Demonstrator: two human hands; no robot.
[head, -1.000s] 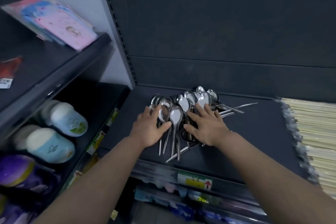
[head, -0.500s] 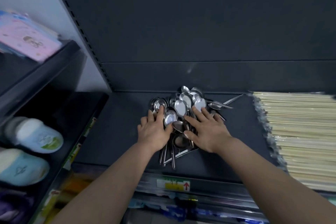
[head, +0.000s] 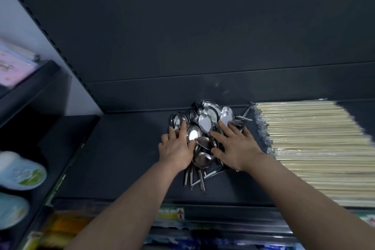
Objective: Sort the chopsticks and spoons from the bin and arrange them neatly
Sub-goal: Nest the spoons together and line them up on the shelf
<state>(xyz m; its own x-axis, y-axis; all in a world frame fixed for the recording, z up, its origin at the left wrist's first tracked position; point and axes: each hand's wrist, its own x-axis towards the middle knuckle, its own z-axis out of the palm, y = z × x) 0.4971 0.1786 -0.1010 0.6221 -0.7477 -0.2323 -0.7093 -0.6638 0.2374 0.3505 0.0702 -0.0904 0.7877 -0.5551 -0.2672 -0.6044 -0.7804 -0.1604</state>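
Note:
A heap of shiny metal spoons (head: 205, 122) lies on the dark shelf (head: 125, 148), bowls toward the back wall and handles toward me. My left hand (head: 176, 148) presses flat on the heap's left side, fingers straight. Flat on the right side lies my right hand (head: 235, 146), fingers spread over the handles. Packs of pale wooden chopsticks (head: 316, 144) in clear wrap are stacked right of the spoons, close to my right hand.
The shelf's back wall (head: 203, 91) rises just behind the spoons. A price label (head: 171, 213) sits on the shelf's front edge. The side rack at left holds pale blue rounded items (head: 20, 174) and pink packets (head: 12, 67).
Both hands have pushed the spoons closer together and toward the chopstick packs. The view has swung rightward, showing more chopsticks and less of the left rack.

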